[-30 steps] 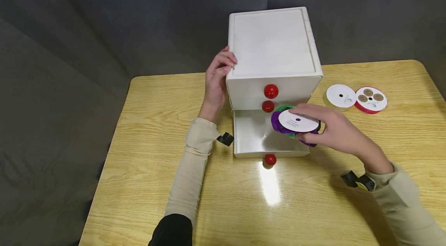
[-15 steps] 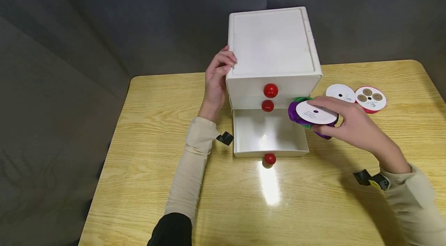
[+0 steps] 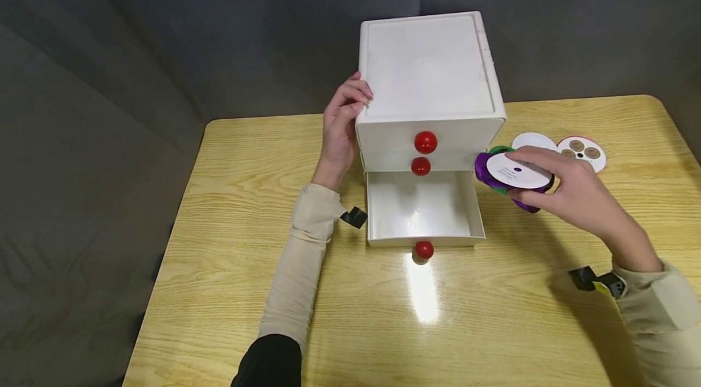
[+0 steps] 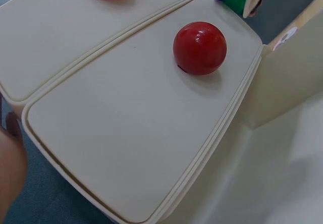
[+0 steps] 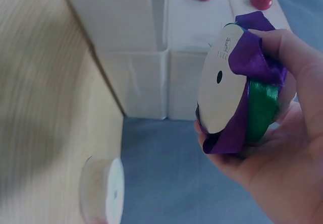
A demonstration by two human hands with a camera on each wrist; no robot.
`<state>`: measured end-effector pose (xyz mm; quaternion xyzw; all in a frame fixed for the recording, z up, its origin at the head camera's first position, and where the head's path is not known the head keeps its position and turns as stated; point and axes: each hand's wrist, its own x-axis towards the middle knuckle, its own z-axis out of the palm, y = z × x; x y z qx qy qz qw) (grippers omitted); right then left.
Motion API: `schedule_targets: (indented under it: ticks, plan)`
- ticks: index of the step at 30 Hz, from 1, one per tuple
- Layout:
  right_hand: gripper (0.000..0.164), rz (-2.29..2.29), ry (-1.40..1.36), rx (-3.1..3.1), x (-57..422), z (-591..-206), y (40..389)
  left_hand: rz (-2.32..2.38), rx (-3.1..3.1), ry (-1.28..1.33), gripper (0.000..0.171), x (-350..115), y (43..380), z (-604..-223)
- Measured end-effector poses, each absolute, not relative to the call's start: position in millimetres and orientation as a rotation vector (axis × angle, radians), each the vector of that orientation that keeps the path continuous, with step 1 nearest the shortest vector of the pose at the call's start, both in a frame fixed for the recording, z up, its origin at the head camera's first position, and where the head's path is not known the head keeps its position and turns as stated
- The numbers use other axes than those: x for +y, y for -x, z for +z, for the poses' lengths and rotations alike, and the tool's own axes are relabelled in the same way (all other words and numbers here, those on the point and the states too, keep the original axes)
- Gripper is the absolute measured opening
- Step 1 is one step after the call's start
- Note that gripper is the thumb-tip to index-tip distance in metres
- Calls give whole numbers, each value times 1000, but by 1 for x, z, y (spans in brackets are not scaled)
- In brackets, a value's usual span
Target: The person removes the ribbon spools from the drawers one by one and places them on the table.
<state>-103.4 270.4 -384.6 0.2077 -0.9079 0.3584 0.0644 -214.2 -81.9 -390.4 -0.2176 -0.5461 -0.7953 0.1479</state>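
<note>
My right hand (image 3: 580,195) grips a ribbon spool (image 3: 517,171) with purple and green ribbon and a white disc uppermost, just right of the white drawer cabinet (image 3: 427,70). In the right wrist view the purple ribbon hangs in loose loops over the green; whether this is one spool or two stacked, I cannot tell. On the cabinet's left side my left hand (image 3: 341,122) rests, fingertips over the top edge. Below two closed drawers with red knobs, the bottom drawer (image 3: 421,204) stands pulled out, with nothing visible in it.
Behind my right hand lie a white-topped spool (image 3: 533,141) and a red-ribbon spool (image 3: 588,153) with brown round marks on its disc. The wooden table (image 3: 246,204) runs back to a dark curtain (image 3: 246,28).
My right hand has moved right and slightly back with the ribbon spool, from above the pulled-out drawer to beside the cabinet. The left hand has stayed put.
</note>
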Motion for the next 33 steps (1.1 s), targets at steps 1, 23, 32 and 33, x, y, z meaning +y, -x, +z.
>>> schedule_targets:
  ticks: [1, 23, 32, 33]
  plan:
    - [62, 1072, -614, -2751, 272, -386, 104, -2290, -1573, 623, 19, -82, 214, -390]
    - [48, 1050, -326, -2962, 311, -435, 114, -2270, -1578, 638, 19, -83, 213, -391]
    - [46, 986, -394, -2942, 319, -454, 117, -2262, -1556, 664, 20, -83, 215, -392]
    - [46, 971, -407, -2937, 320, -455, 117, -2263, -1558, 663, 20, -83, 215, -392]
